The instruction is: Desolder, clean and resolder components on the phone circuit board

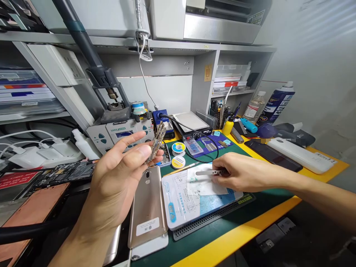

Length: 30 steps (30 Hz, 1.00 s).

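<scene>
My left hand (pixel 122 163) is raised over the left part of the bench. Its thumb and fingers pinch a small phone circuit board (pixel 158 142) with metal shields, held upright and tilted. My right hand (pixel 230 172) is closed around a flat silver metal tool (pixel 204 173) with a rounded end and small holes; its kind is unclear, as the fingers cover the other end. Beneath that hand lies white paper (pixel 196 187) on a blue-and-white flat box (pixel 185 211). A gold phone back (pixel 147 207) sits between the box and my left forearm.
Behind the hands stand a hot-air station (pixel 108 129), solder spools (pixel 178 162) and a heating plate (pixel 191 122). A black phone (pixel 272 155) and a white power bank (pixel 302 155) lie at right. A spray can (pixel 278 104) and bottle (pixel 254 107) stand behind them.
</scene>
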Tool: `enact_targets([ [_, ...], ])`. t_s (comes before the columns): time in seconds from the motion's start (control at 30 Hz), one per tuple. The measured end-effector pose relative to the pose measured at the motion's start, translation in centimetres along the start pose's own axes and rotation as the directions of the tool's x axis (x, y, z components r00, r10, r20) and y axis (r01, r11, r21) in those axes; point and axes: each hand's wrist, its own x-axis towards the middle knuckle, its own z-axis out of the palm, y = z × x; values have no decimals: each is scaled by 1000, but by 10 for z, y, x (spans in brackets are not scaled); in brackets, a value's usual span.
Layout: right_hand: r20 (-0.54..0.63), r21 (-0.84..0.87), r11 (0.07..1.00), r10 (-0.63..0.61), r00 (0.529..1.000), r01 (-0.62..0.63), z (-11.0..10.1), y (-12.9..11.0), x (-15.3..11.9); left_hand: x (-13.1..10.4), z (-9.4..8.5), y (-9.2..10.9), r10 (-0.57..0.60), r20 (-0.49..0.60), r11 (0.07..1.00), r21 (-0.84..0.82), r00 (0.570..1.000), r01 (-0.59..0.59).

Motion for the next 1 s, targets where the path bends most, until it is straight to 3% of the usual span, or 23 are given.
enact_targets([
  [0.2,17,20,1000,17,1000,-17,-11,-1,6,2,-2,-2,-1,9,1000,5,1000,0],
  [0.47,124,136,989,47,991,-64,-19,0,25,1,-3,-1,0,20,1000,4,1000,0],
  [0.57,129,180,980,62,990,-84,-20,-2,20,2,-2,-1,9,21,1000,-6,1000,-8],
  [0.73,241,134,987,52,969,-86,-28,-8,9,1,-3,0,10,30,1000,-18,1000,-10],
  [0.9,83,27,998,56,995,-58,-30,-9,21,-1,-3,1,21,29,999,-31,999,-20],
  [1.0,81,-61,997,41,996,-36,-20,-7,34,0,-3,1,26,27,999,-39,999,-25],
])
